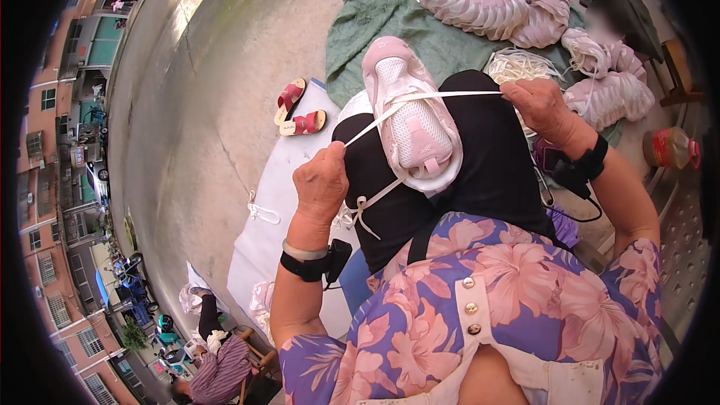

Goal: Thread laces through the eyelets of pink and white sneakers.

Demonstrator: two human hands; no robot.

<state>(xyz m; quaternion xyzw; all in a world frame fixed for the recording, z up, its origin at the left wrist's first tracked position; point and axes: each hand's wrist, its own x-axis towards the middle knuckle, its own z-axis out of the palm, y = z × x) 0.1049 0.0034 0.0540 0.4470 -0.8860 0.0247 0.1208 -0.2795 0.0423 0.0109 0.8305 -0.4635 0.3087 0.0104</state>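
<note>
Across my black-trousered thighs lies a pink and white sneaker piece (416,139) with mesh panels; whether it is one piece or two laid together I cannot tell. A white shoelace (457,94) crosses over its middle and is stretched taut to both sides. My left hand (322,180) is closed on one end, left of and below the piece. Up to the right, my right hand (541,109) pinches the other end. Another white lace, tied in a knot (363,206), rests over my left thigh by the near end of the piece.
Pink and white shoe pieces (510,4) lie heaped on a green cloth (382,4), near a bundle of white laces (521,66). Red sandals (304,124) stand left on the ground. A red-capped bottle (670,148) is at right. Another person (217,371) sits at lower left.
</note>
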